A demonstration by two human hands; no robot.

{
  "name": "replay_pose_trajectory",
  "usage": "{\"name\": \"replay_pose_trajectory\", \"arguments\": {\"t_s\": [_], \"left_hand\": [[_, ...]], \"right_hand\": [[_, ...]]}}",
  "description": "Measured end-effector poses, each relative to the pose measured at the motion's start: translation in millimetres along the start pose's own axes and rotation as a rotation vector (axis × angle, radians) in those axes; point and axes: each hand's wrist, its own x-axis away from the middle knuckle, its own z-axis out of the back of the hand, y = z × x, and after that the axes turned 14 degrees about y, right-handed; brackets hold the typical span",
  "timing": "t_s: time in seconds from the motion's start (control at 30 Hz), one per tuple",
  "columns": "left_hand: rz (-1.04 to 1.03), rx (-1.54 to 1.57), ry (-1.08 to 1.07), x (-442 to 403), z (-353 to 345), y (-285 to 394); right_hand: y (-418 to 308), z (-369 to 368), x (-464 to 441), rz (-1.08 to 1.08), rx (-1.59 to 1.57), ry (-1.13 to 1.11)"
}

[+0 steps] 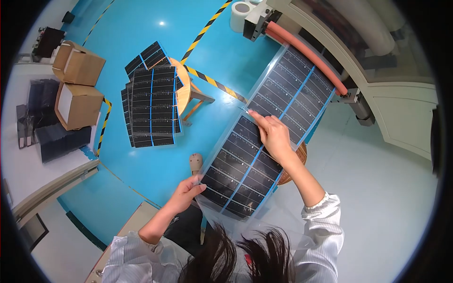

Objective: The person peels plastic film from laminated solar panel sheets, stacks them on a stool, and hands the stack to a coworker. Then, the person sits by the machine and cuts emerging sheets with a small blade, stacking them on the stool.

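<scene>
A long strip of clear film carries black sheets with printed rows and blue stripes. The near black sheet (pixel 236 165) slants across in front of me, and the far black sheet (pixel 295 87) reaches up to the orange roller (pixel 306 56). My left hand (pixel 186 193) pinches the near sheet's left edge between thumb and fingers. My right hand (pixel 272 134) lies over the strip, fingers curled and forefinger stretched to the film's left edge at the gap between the sheets. Something small and pale shows at its fingertip, too small to name.
Several similar black sheets (pixel 153 106) lie stacked on a round wooden stool (pixel 184 89) at the left. Cardboard boxes (pixel 78 106) and more dark sheets (pixel 63 141) are on a white table farther left. A white roll (pixel 240 16) stands beside the machine (pixel 401 106).
</scene>
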Motion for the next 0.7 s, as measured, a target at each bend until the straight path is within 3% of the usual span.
{"name": "replay_pose_trajectory", "arguments": {"t_s": [0.3, 0.7], "left_hand": [[-0.031, 0.072, 0.0, 12, -16, 38], [0.062, 0.09, -0.034, 12, -12, 32]], "right_hand": [[3, -2, -5, 0.004, 0.048, -0.075], [27, 111, 66, -0.023, 0.383, -0.357]]}}
